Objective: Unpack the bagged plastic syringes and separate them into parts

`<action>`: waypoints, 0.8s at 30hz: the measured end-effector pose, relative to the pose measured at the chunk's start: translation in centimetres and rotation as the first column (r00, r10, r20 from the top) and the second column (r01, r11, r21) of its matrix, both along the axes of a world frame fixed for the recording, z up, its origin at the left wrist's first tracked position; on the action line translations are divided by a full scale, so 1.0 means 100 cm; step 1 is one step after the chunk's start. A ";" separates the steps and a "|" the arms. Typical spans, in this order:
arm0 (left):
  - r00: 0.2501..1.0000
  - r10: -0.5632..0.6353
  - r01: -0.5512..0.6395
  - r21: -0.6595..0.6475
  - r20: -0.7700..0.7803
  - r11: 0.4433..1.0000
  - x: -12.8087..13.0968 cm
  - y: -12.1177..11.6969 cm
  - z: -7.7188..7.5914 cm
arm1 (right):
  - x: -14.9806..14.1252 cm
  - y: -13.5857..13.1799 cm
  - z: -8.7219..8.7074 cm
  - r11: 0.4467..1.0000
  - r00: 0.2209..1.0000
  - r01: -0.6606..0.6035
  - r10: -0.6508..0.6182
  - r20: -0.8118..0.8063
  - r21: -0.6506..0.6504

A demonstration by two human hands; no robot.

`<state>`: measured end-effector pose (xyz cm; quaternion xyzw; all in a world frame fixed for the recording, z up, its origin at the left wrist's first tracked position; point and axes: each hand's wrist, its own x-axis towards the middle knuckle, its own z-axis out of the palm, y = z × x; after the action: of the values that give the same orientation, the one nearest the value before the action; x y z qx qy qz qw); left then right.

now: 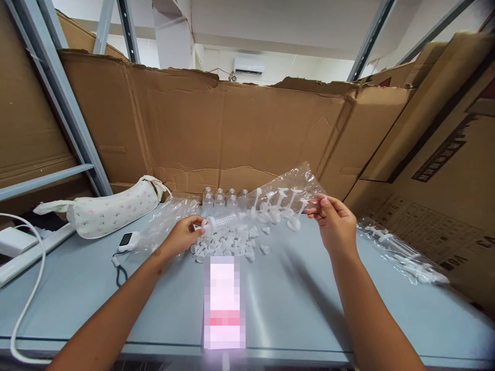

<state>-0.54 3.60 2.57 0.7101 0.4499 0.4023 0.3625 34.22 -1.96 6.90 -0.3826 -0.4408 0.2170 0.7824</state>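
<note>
My left hand (184,236) is closed around the white end of a clear ribbed bottle (224,220), held on its side above a pile of small white caps (222,242). To the right, my right hand (335,219) has its fingers pinched at the top of a white stemmed piece with a round, disc-like base (294,221). Several similar white stemmed pieces (275,212) stand just left of it. A clear plastic bag (305,178) rises behind them, close to my right fingertips; whether they touch it I cannot tell. Several clear bottles (219,202) stand upright behind the pile.
A patterned cloth pouch (116,208) and a small white device with a dark screen (128,240) lie left. A white power strip (34,255) with a cable sits farther left. Bagged white parts (406,255) lie right. A cardboard wall (240,123) closes the back; a blurred-out upright object (225,304) is in front.
</note>
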 end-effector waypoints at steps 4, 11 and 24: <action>0.998 0.006 -0.007 0.009 0.064 1.000 -0.001 0.001 0.001 | 0.004 -0.005 0.006 0.984 0.992 0.119 -0.110 -0.067 0.135; 0.932 0.084 -0.076 -0.036 0.352 0.996 -0.002 -0.010 0.017 | 0.014 -0.013 0.014 0.955 0.972 0.147 -0.091 -0.218 0.257; 0.968 -0.009 0.058 -0.188 0.249 0.981 0.007 -0.005 0.001 | 0.014 -0.004 0.005 0.992 0.887 0.012 0.047 -0.458 0.125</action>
<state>0.15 3.09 2.71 0.6233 0.4261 0.4359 0.4899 35.62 -2.38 7.37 -0.2666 -0.2589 0.2806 0.8850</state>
